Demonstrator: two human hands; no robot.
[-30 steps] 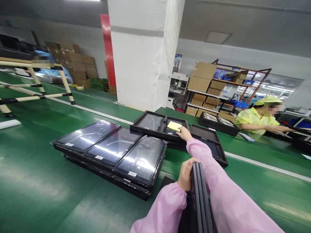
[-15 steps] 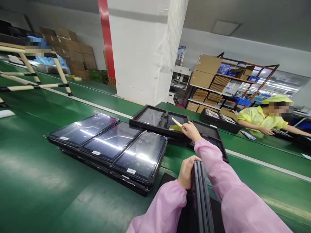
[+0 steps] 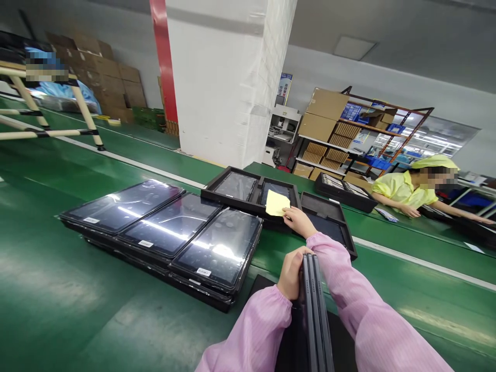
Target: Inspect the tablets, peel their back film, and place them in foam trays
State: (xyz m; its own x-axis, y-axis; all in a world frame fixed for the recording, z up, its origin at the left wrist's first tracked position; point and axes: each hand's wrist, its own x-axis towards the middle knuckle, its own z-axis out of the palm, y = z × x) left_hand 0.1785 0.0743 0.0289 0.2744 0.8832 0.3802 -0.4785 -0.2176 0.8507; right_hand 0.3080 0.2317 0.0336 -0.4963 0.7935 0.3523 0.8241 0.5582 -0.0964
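My left hand (image 3: pixel 291 272) is closed around the top edge of a stack of dark tablets (image 3: pixel 313 310) held upright in front of me. My right hand (image 3: pixel 297 220) reaches forward and pinches a yellow paper slip (image 3: pixel 276 203), lifted just above a black two-pocket tray (image 3: pixel 251 192) with screens in it. Three glossy tablets in black trays (image 3: pixel 170 232) lie side by side on the green conveyor belt (image 3: pixel 58 289) to my left. Both my arms wear pink sleeves.
Another black tray (image 3: pixel 329 217) sits right of my hand. A co-worker in yellow (image 3: pixel 411 188) leans over trays across the belt. A white pillar (image 3: pixel 228 82), shelves of cardboard boxes (image 3: pixel 333 129) and a pipe frame (image 3: pixel 46 119) stand beyond.
My right hand has picked the yellow slip up off the tray and drawn it slightly back toward me. The left hand keeps its hold on the tablets.
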